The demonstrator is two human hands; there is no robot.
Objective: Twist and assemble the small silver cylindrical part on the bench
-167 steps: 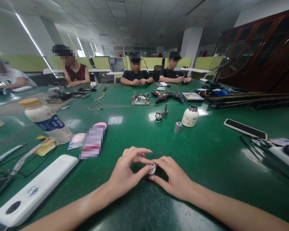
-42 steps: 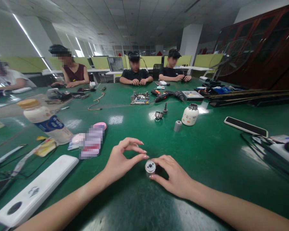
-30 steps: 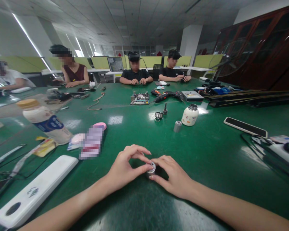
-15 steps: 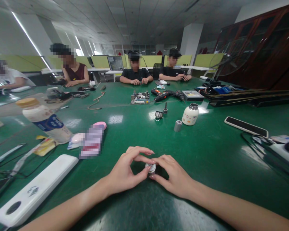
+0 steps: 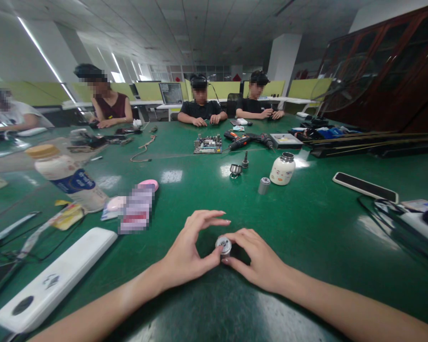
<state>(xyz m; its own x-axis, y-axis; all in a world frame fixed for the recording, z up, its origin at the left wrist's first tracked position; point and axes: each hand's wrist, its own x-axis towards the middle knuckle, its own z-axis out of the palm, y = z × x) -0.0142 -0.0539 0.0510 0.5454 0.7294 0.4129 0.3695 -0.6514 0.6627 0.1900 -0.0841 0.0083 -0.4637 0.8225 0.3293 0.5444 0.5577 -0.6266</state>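
A small silver metal cylinder (image 5: 224, 245) stands upright on the green table in front of me. Dark marks or holes show on its top face, like the end of a small motor. My right hand (image 5: 258, 256) grips it from the right between thumb and fingers. On the other side, my left hand (image 5: 194, 247) has its fingers spread well above and away from the cylinder, while its thumb tip touches the cylinder's left edge. A similar metal cylinder (image 5: 264, 186) stands farther off, beside a cream patterned flask (image 5: 282, 170) without its lid.
A steel cup-like part (image 5: 235, 170), circuit board (image 5: 207, 144) and power drills (image 5: 248, 140) lie beyond. To my left are a white power bank-like bar (image 5: 57, 280) and a plastic bottle (image 5: 69, 178); to my right, a white-edged black device (image 5: 365, 187) and cables. Several people sit across the table.
My left hand's fingers have lifted and opened away from the cylinder, uncovering its top. The right hand keeps its grip in nearly the same place.
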